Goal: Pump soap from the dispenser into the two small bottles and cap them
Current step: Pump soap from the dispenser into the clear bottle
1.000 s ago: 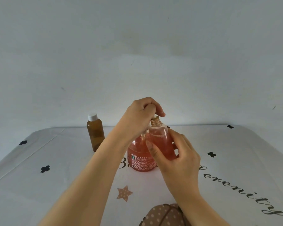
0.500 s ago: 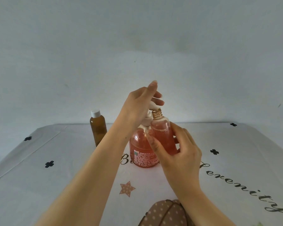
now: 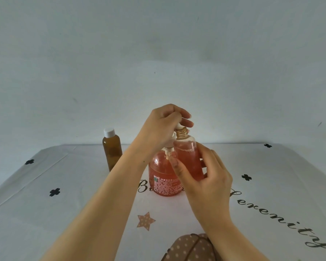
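Note:
A round dispenser (image 3: pixel 163 178) of pink soap stands mid-table. My left hand (image 3: pixel 162 127) is closed over its white pump head, whose nozzle sits at the mouth of a small clear bottle (image 3: pixel 189 159). That bottle has a gold threaded neck, no cap, and is mostly full of pink soap. My right hand (image 3: pixel 209 183) grips it upright beside the dispenser. A second small bottle (image 3: pixel 112 151), brown with a white cap on, stands to the left near the table's back edge.
The table (image 3: pixel 64 213) wears a white cloth with black clovers, a star and script lettering. A brown dotted fabric thing (image 3: pixel 188 247) lies at the front edge. A plain wall rises right behind the table.
My left hand's fingers lifted open over the pump half a second ago and have curled down on the pump head again. The right hand still holds the clear bottle at the nozzle.

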Tool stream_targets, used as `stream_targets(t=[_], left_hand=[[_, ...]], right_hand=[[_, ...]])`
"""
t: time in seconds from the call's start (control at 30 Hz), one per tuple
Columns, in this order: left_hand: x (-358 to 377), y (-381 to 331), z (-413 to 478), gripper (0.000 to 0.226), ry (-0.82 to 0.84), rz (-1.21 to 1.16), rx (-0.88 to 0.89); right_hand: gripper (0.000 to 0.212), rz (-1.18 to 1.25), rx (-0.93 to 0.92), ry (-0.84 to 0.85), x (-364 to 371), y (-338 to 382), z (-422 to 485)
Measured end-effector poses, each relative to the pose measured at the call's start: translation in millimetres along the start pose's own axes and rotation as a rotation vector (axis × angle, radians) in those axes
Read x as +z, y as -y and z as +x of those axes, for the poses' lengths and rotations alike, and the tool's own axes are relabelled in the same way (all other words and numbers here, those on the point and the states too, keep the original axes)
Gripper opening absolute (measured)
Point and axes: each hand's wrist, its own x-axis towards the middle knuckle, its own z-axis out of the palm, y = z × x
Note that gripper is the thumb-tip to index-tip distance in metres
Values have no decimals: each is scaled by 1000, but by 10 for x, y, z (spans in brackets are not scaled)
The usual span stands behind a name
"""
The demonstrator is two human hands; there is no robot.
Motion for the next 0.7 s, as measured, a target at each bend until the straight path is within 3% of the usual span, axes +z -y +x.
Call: stream_targets(t=[0.23, 0.7], left_hand=[[2, -6, -6, 29, 46, -51, 3], [-13, 64, -37, 33, 82, 190, 60]], right_hand=[[58, 51, 17, -3, 1, 11, -9], [57, 2, 42, 13, 19, -61, -43]])
